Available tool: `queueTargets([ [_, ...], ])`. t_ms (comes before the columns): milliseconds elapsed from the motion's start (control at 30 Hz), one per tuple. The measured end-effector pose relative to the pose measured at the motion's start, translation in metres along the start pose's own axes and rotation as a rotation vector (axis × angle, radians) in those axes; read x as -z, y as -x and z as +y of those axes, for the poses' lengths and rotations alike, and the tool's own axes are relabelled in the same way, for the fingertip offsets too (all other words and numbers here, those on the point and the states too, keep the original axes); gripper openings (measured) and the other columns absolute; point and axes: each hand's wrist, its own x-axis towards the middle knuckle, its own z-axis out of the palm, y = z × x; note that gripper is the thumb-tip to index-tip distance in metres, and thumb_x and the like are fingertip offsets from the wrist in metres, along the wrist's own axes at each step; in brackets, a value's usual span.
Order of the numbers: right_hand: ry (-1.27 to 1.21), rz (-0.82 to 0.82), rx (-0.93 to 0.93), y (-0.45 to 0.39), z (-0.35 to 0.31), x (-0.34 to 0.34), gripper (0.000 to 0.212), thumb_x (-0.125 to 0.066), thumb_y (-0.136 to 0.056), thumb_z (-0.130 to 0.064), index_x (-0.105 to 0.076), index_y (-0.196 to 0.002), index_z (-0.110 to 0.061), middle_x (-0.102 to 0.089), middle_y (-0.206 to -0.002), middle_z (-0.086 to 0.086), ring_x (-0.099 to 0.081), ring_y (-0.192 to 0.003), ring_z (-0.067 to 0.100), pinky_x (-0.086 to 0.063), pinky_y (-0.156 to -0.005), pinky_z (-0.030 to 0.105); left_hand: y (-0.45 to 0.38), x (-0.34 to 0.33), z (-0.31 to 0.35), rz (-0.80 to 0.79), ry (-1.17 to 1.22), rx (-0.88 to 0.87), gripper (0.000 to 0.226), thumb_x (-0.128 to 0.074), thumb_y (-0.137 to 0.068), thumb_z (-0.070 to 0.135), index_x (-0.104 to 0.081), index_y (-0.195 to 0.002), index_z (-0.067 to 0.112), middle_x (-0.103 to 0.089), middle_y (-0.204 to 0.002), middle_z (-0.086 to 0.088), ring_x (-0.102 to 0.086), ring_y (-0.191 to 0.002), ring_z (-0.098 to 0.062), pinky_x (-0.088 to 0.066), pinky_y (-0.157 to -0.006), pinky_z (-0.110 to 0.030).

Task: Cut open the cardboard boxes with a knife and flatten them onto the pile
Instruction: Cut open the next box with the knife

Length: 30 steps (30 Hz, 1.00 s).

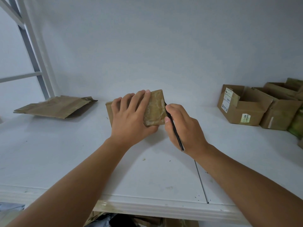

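Progress looks partial: a pile of flattened cardboard [57, 106] lies at the far left of the white bench [82, 161], so some boxes are judged done. Small taped box [155, 110] sits mid-bench, near the back wall, not yet flattened. Left hand [131, 117] rests on its top with fingers spread, thumb at the near edge, pinning it down. Right hand [183, 126] pinches a thin black knife [174, 128] between thumb and fingers; tip meets the box's right edge, at the glossy tape, so a cut along that side seems to be the step in hand. How deep the blade sits cannot be told. Left to do: finish this box, flatten it, carry it to the pile. Several open boxes [246, 107] wait at the far right, well apart from the hands, some with white labels; these look uncut. Bench between box and pile shows only small scraps; nothing seen blocks the path. White rack frame [31, 46] stands behind the pile. More cardboard shows below the bench edge, unclear.
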Motion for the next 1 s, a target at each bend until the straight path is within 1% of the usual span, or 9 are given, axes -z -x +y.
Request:
queueTargets([
  [133, -0.018, -0.024, -0.015, -0.0006, -0.0008, 0.0006, 0.032, -0.046, -0.096, -0.013, -0.061, -0.118, 0.005, -0.063, -0.115, 0.013, -0.065, -0.079, 0.030, -0.053, -0.051, 0.039, -0.0005, 0.0002, -0.0002, 0.013, -0.004, 0.005, 0.088, -0.064, -0.069, 0.062, -0.055, -0.141, 0.013, -0.057, -0.139, -0.002, -0.055, -0.120, -0.032, -0.031, -0.103, -0.049],
  [367, 0.036, -0.042, -0.008, -0.0024, -0.0026, 0.0003, 0.034, -0.047, -0.096, -0.013, -0.061, -0.119, 0.007, -0.064, -0.113, 0.018, -0.065, -0.070, 0.034, -0.052, -0.044, 0.040, -0.0007, -0.0010, -0.0013, 0.030, -0.006, 0.007, 0.088, -0.065, -0.069, 0.063, -0.054, -0.141, 0.013, -0.057, -0.139, -0.001, -0.055, -0.118, -0.031, -0.031, -0.101, -0.048],
  [500, 0.026, -0.053, -0.018, -0.0030, -0.0038, 0.0009, 0.035, -0.046, -0.096, -0.014, -0.059, -0.121, 0.007, -0.063, -0.116, 0.017, -0.065, -0.073, 0.034, -0.052, -0.046, 0.042, -0.0007, -0.0017, -0.0020, 0.043, -0.007, 0.013, 0.088, -0.065, -0.069, 0.063, -0.055, -0.140, 0.013, -0.057, -0.139, -0.001, -0.055, -0.118, -0.030, -0.031, -0.101, -0.047],
  [600, 0.058, -0.058, 0.006, -0.0029, -0.0035, 0.0016, 0.034, -0.046, -0.097, -0.014, -0.061, -0.118, 0.008, -0.064, -0.112, 0.019, -0.065, -0.069, 0.034, -0.052, -0.044, 0.040, -0.0007, -0.0029, -0.0018, 0.064, -0.008, 0.017, 0.087, -0.064, -0.070, 0.065, -0.056, -0.139, 0.013, -0.058, -0.137, -0.001, -0.056, -0.116, -0.029, -0.031, -0.100, -0.046],
  [733, 0.093, -0.083, 0.035, -0.0045, -0.0037, 0.0043, 0.033, -0.048, -0.095, -0.012, -0.062, -0.115, 0.010, -0.064, -0.103, 0.019, -0.060, -0.060, 0.030, -0.049, -0.039, 0.037, -0.0003, -0.0046, -0.0011, 0.080, -0.002, 0.040, 0.087, -0.065, -0.070, 0.066, -0.057, -0.139, 0.014, -0.059, -0.136, 0.001, -0.056, -0.116, -0.028, -0.032, -0.099, -0.044],
  [833, 0.115, -0.095, 0.059, -0.0055, -0.0042, 0.0056, 0.031, -0.048, -0.094, -0.010, -0.063, -0.113, 0.010, -0.064, -0.098, 0.019, -0.056, -0.057, 0.027, -0.046, -0.037, 0.035, -0.0002, -0.0056, -0.0006, 0.086, -0.009, 0.045, 0.089, -0.069, -0.067, 0.065, -0.056, -0.139, 0.015, -0.059, -0.136, 0.002, -0.055, -0.116, -0.027, -0.031, -0.099, -0.043],
  [1000, 0.126, -0.110, 0.074, -0.0060, -0.0034, 0.0068, 0.030, -0.050, -0.093, -0.008, -0.063, -0.112, 0.011, -0.063, -0.096, 0.020, -0.056, -0.056, 0.028, -0.046, -0.036, 0.037, -0.0005, -0.0055, 0.0006, 0.095, -0.017, 0.055, 0.089, -0.072, -0.065, 0.064, -0.057, -0.138, 0.014, -0.060, -0.134, 0.001, -0.056, -0.115, -0.027, -0.031, -0.098, -0.043],
])
